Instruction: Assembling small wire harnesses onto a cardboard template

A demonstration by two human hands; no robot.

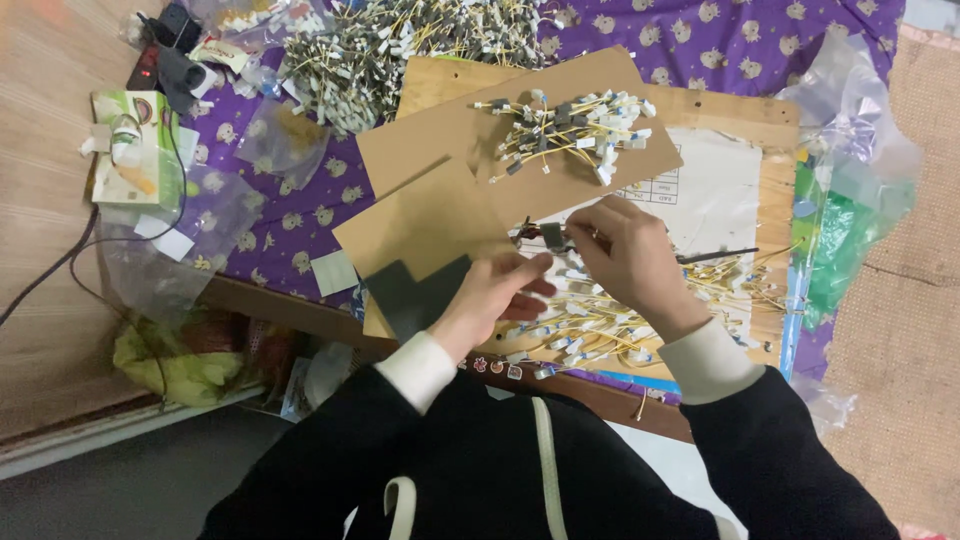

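Note:
My left hand (497, 295) and my right hand (632, 258) meet over a wooden board (775, 190). Between their fingertips they pinch a small grey connector (552, 235) on thin yellow wires. Under and just behind my hands lies a loose spread of yellow-wired connectors with white tags (640, 310). A tidier bunch of the same wired connectors (565, 128) rests on a brown cardboard sheet (440, 150) farther back. A dark grey square sheet (412, 296) lies by my left wrist.
A big heap of wired connectors (390, 45) sits at the back on a purple patterned cloth (290, 220). Clear plastic bags (850, 110) and a green bag (840, 245) lie at the right. A green-and-white box (135, 150), black cables and a power strip (160, 55) are at the left.

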